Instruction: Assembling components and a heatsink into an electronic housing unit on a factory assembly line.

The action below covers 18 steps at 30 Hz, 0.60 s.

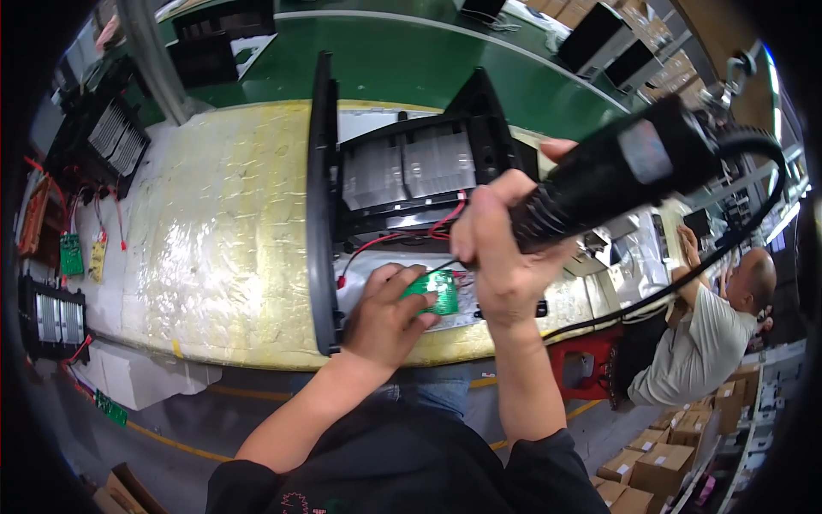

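A black electric screwdriver (pixel 608 176) is gripped in my right hand (pixel 505 257), its cable trailing from the far end. Its thin bit slants down and left toward a green circuit board (pixel 438 294). My left hand (pixel 394 313) rests its fingers on the board's left side, pressing it inside a black-framed unit. Behind the board, within the frame (pixel 321 206), sit two grey finned metal blocks (pixel 407 171). Red wires (pixel 385 242) run between the blocks and the board, and one ends in a small red connector (pixel 342 281). Whether the bit touches a screw is hidden.
The worktable (pixel 223 214) has a shiny yellowish covering. At left stand similar finned black units (pixel 116 137) with wired circuit boards (pixel 70 254). A co-worker (pixel 702 334) sits at right beside a red stool (pixel 586 364). The black cable (pixel 625 319) crosses the table's right side; cartons (pixel 659 458) lie below.
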Each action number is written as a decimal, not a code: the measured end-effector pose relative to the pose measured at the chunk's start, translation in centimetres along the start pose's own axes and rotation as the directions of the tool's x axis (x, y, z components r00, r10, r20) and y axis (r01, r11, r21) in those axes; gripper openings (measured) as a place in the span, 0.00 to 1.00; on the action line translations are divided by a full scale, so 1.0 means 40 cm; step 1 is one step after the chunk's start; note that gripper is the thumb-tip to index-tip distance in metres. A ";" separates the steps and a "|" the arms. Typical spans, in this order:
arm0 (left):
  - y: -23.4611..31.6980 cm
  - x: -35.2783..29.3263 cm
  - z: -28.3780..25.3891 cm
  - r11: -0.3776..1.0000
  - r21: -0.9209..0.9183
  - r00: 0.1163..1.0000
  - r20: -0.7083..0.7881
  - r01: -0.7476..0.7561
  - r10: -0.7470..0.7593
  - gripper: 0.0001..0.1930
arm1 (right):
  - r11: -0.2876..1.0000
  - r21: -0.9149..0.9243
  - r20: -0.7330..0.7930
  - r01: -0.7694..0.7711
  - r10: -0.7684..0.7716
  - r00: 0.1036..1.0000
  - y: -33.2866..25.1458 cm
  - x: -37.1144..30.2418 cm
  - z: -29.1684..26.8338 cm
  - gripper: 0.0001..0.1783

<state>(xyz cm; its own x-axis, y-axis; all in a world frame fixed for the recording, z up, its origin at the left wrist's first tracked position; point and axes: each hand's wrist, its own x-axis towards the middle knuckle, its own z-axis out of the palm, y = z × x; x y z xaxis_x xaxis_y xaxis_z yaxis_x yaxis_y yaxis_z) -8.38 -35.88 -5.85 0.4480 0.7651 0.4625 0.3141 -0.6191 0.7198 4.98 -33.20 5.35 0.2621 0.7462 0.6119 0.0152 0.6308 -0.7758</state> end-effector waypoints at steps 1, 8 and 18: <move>-0.006 -0.001 -0.005 1.000 0.021 1.000 0.010 -0.009 0.008 0.12 | 0.999 -0.028 -0.003 0.016 -0.016 1.000 0.015 -0.001 0.002 0.35; -0.019 -0.014 -0.060 0.998 0.047 0.998 0.063 -0.034 0.031 0.17 | 0.951 -0.036 -0.197 0.307 -0.308 0.931 -0.147 0.042 -0.040 0.15; 0.014 -0.084 -0.106 0.988 0.110 0.995 -0.003 0.104 -0.104 0.13 | 0.910 -0.254 -0.190 0.328 -0.379 0.905 -0.111 0.113 -0.377 0.38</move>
<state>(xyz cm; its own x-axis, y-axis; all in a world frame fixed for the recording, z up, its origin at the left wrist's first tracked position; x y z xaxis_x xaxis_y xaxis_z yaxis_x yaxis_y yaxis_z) -13.26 -38.04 -4.80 0.4101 0.8258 0.3870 0.4493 -0.5522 0.7023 20.64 -35.83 9.22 0.4152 0.3960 0.8191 0.3445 0.7649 -0.5444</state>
